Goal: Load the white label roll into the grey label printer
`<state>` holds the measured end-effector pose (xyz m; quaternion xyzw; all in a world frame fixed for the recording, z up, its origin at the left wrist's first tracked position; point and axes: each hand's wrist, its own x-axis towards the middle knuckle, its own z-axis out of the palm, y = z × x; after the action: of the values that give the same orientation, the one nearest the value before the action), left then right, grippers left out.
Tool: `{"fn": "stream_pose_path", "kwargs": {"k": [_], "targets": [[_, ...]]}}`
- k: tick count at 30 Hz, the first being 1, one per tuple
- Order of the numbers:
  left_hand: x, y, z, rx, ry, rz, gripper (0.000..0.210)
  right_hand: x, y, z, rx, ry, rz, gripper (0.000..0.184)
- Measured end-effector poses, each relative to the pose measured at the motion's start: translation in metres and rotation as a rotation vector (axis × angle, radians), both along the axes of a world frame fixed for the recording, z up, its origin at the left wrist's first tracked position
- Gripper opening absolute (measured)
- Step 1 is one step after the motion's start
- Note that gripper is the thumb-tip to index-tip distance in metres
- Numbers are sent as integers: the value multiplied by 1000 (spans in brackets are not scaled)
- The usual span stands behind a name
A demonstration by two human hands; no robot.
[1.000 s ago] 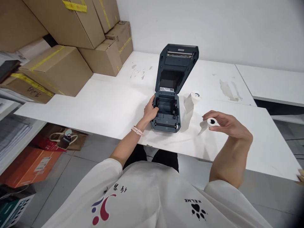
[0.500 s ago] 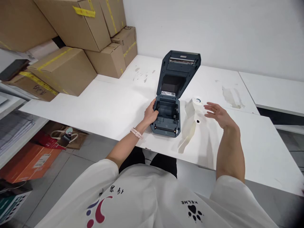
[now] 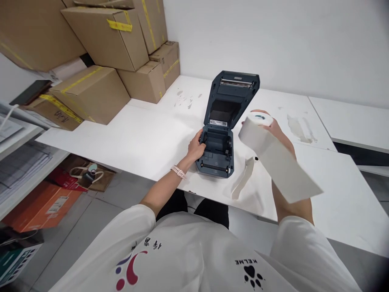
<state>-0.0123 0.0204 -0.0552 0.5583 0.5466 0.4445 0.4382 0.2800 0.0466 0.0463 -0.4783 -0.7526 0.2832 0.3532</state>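
A dark label printer stands on the white table with its lid raised, and its inner bay shows no roll. My left hand grips the printer's left rim, thumb over the inside edge. Up off the table to the printer's right, my right hand is closed around a roll of white labels. A long loose strip hangs from this roll toward me, across my forearm. Below it, a second, smaller roll with a curled paper strip lies on the table, partly hidden.
Cardboard boxes with yellow tape are stacked at the back left. A white wall runs behind the table. Lower left are a shelf with papers and an orange box on the floor.
My right hand, open beside the label roll before, has taken hold of it and lifted it, its strip swinging out to the right. My left hand stays on the printer.
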Motion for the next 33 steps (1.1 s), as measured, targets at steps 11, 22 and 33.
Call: {"fn": "stream_pose_path", "kwargs": {"k": [11, 22, 33], "targets": [[1, -7, 11, -14, 27, 4, 85, -128, -1, 12, -106, -761, 297, 70], [1, -6, 7, -20, -35, 7, 85, -119, -9, -17, -83, -707, 305, 75], [2, -9, 8, 2, -106, -6, 83, -121, -118, -30, 183, -384, 144, 39]]}}
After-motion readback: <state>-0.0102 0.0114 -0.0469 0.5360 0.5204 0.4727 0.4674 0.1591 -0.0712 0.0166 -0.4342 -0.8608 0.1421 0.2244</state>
